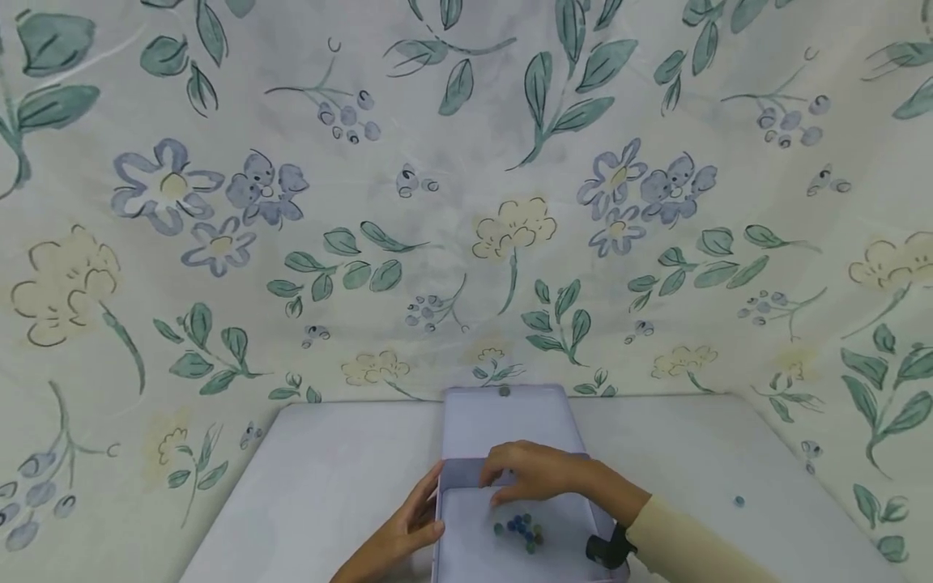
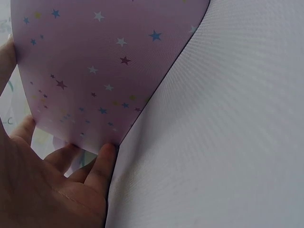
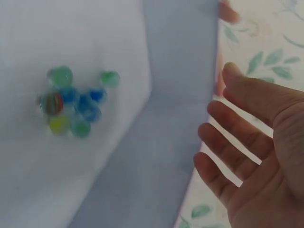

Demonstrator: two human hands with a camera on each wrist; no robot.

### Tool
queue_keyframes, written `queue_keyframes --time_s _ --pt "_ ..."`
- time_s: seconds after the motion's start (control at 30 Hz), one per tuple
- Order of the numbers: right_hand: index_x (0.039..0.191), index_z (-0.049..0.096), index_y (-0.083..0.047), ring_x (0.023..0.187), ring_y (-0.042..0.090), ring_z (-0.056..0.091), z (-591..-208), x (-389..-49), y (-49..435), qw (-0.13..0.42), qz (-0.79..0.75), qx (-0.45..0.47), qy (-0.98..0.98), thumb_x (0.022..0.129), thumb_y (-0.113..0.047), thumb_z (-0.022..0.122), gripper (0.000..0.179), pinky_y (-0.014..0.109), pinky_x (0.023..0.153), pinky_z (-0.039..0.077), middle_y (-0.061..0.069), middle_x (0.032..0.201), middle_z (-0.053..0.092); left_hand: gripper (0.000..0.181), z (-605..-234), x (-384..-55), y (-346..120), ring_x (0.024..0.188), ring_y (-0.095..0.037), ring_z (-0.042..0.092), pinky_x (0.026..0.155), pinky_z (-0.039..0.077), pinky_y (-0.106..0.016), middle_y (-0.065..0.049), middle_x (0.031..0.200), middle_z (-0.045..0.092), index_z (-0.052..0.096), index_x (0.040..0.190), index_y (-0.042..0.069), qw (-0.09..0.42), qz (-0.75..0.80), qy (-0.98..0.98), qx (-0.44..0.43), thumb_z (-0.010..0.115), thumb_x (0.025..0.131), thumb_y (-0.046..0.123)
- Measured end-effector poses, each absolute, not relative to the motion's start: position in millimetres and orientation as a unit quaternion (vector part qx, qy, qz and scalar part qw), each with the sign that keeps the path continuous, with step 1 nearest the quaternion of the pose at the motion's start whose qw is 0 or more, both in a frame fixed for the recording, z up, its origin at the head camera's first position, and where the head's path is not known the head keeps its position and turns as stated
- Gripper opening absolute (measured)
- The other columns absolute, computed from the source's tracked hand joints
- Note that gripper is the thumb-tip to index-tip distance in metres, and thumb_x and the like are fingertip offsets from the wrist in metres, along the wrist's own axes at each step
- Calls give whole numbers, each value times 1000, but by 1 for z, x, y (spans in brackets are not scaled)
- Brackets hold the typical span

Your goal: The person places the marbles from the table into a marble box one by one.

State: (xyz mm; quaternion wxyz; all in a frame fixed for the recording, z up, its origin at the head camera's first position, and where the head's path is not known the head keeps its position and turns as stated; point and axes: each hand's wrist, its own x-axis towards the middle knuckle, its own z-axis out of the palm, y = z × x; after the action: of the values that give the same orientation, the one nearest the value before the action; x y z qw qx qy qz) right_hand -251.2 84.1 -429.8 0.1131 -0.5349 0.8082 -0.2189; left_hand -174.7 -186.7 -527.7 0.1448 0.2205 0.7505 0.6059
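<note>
A box [image 1: 466,534], pale lavender inside, stands with its lid [image 1: 503,421] folded back on the table. Several glass marbles [image 1: 521,525] lie together on its floor: blue, green, a yellow one and a striped one in the right wrist view. My left hand [image 1: 401,530] touches the box's left wall, fingers spread toward the far corner. Pink with coloured stars, that outer wall [image 2: 85,57] shows in the left wrist view, fingertips at its edges. My right hand [image 1: 535,471] hovers over the far part of the box, fingers loosely bent, with nothing in it.
A single blue-green marble [image 1: 739,502] lies on the white table [image 1: 678,453], right of the box. Floral fabric [image 1: 437,283] hangs behind and around the table. A dark device [image 1: 608,551] is strapped at my right wrist, by the box's right wall.
</note>
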Motion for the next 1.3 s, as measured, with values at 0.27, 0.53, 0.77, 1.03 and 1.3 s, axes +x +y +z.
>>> queue_keyframes --time_s 0.27,0.53,0.77,1.03,1.3 --pt "111 71 -9 105 18 68 -411 -251 125 117 -253 -482 831 90 -22 74 25 31 92 57 5 110 72 75 -529 -175 -186 145 -62 5 116 21 -69 -29 164 -8 -4 162 20 142 611 744 230 46 106 22" --pt "112 70 -8 102 22 69 -402 -250 186 66 -286 -445 846 93 -26 71 26 30 85 58 8 110 73 74 -530 -177 -190 148 -57 8 120 28 -53 -23 167 -4 -2 162 23 137 602 752 230 46 105 17" --pt "112 69 -14 96 5 66 -415 -243 250 20 -316 -398 861 94 -28 70 23 24 79 57 -1 105 72 76 -530 -176 -190 147 -59 9 119 33 -42 -24 167 -5 -3 162 23 137 601 752 232 47 105 17" --pt "109 71 -20 93 -6 62 -427 -231 313 -21 -310 -302 901 96 -26 68 15 22 76 54 -10 103 72 76 -535 -172 -187 147 -58 10 118 26 -59 -21 167 -5 -2 162 24 135 600 756 223 47 105 16" --pt "107 71 -14 91 -7 62 -435 -224 363 -68 -342 -239 906 96 -16 66 12 22 71 56 -13 100 71 77 -532 -172 -185 148 -57 12 118 24 -62 -19 168 -2 0 162 27 127 589 769 213 50 104 18"
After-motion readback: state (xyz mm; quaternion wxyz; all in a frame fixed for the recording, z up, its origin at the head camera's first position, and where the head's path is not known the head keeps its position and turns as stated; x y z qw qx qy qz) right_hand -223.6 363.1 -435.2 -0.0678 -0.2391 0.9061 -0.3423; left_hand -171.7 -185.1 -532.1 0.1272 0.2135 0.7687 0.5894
